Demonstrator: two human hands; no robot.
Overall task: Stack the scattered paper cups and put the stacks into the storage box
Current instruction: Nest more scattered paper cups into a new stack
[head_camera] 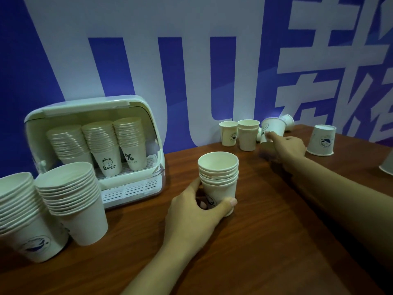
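My left hand [196, 211] grips a short stack of white paper cups [219, 177] standing upright on the wooden table. My right hand [287, 146] reaches to the far side and holds a tilted single cup [273, 127] near its base. Beside that cup stand an upright cup [228, 133] and a small stack [247, 134]. An upside-down cup [322, 140] sits to the right. The white storage box [136, 107] at the left stands open with three cup stacks [100, 141] inside.
Two tall cup stacks [72, 201] lean at the near left in front of the box. Another cup [288, 121] lies against the blue-and-white wall behind the tilted one. Part of a cup [388, 163] shows at the right edge.
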